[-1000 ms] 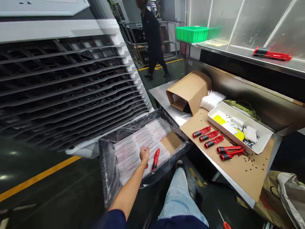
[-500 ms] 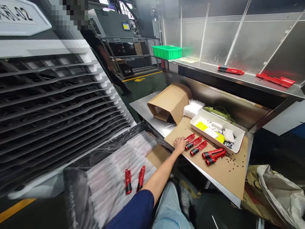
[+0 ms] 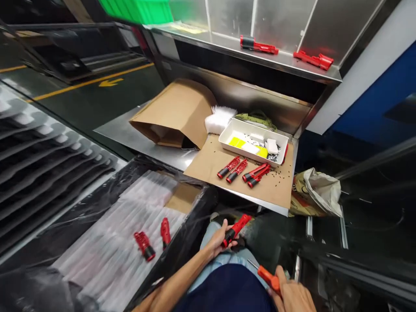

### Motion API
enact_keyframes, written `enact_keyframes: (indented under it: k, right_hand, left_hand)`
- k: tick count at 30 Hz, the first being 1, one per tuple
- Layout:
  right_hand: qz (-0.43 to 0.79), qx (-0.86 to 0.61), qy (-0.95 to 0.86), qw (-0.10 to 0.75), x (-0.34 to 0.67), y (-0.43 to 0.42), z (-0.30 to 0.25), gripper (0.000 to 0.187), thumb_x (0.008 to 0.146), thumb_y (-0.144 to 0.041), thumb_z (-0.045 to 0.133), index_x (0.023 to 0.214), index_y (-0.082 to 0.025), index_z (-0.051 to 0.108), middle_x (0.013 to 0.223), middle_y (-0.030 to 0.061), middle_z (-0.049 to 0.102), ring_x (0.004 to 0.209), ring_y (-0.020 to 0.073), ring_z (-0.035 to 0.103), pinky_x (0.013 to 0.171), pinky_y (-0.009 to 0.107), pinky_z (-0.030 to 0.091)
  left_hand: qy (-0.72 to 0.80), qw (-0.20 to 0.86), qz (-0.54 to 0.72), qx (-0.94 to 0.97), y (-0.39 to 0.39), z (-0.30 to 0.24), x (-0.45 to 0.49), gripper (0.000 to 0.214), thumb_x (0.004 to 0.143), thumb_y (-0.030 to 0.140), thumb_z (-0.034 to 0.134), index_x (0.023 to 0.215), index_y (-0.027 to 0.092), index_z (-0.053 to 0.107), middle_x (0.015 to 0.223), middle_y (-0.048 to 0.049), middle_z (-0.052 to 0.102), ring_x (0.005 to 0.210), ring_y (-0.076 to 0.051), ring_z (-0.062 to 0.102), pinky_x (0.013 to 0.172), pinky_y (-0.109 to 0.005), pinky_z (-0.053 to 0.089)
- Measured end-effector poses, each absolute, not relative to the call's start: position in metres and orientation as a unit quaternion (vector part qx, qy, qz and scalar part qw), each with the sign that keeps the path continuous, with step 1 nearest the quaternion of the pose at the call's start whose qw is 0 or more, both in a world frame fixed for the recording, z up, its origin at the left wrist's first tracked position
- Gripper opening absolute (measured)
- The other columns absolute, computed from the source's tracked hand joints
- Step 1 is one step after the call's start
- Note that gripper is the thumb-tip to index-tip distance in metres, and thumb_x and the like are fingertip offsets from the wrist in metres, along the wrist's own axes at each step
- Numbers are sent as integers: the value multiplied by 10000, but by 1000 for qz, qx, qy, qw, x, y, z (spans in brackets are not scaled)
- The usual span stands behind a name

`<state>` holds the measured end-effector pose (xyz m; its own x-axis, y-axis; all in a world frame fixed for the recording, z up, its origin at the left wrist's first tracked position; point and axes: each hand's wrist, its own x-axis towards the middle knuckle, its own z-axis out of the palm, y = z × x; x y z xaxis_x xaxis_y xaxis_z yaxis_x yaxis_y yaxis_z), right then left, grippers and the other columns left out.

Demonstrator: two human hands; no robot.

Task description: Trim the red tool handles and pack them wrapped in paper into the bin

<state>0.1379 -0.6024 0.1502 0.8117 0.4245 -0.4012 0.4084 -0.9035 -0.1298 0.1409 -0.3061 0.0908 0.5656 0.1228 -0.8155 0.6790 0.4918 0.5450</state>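
Observation:
My left hand [image 3: 218, 241] is closed around a red plastic tool housing [image 3: 241, 224] with a black collar, held above my lap. In my right hand [image 3: 294, 294], lower right, is a screwdriver [image 3: 268, 277] with an orange handle, its thin metal shaft pointing up and left toward the housing but apart from it. Several similar red housings [image 3: 236, 171] lie on the cardboard sheet [image 3: 208, 162] on the bench. Two more, a left housing [image 3: 144, 246] and a right housing [image 3: 165, 231], rest on the wrapped rows in the black-lined box [image 3: 191, 212].
Behind the bench housings stands a white tray [image 3: 227, 138] with yellow labels and small black pieces. A paper bag [image 3: 185, 108] lies open on its side. Two red housings sit on the metal shelf [image 3: 208, 37] beside a green bin [image 3: 139, 11]. A sack [image 3: 318, 190] stands right of the bench.
My left hand has lifted a red housing off the cardboard and brought it over my lap. My right hand with the screwdriver has come into view. The view has swung to the right.

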Motion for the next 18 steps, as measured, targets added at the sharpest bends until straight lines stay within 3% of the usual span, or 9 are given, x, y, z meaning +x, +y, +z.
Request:
enact_keyframes:
  k: [5, 9, 13, 18]
  right_hand:
    - [216, -939, -259, -65, 154, -577, 194, 305, 998, -269, 482, 1271, -174, 578, 836, 97, 757, 766, 269, 743, 662, 311, 493]
    - [245, -917, -312, -34, 156, -563, 211, 255, 983, -296, 523, 1213, -200, 577, 826, 75, 753, 740, 261, 740, 629, 300, 467]
    - [261, -935, -231, -71, 165, -557, 222, 217, 1017, -237, 450, 1178, -159, 573, 876, 114, 761, 810, 271, 749, 614, 288, 430]
    - [283, -925, -248, -57, 173, -552, 236, 240, 1023, -273, 469, 1226, -175, 549, 914, 107, 759, 860, 283, 744, 652, 296, 442]
  left_hand:
    - [418, 760, -217, 448, -328, 83, 137, 685, 1011, 621, 241, 1332, 140, 608, 916, -140, 766, 592, -167, 729, 413, -177, 456]
    - [395, 762, -225, 461, -323, 84, 131, 700, 996, 646, 260, 1358, 155, 603, 966, -143, 761, 587, -169, 727, 414, -186, 465]
    - [357, 764, -230, 486, -319, 82, 122, 655, 956, 669, 401, 1280, 166, 668, 841, -98, 740, 543, -166, 709, 384, -182, 422]
    - [325, 768, -224, 505, -309, 79, 116, 535, 770, 520, 782, 1173, 174, 721, 723, -8, 699, 444, -117, 626, 345, -168, 360]
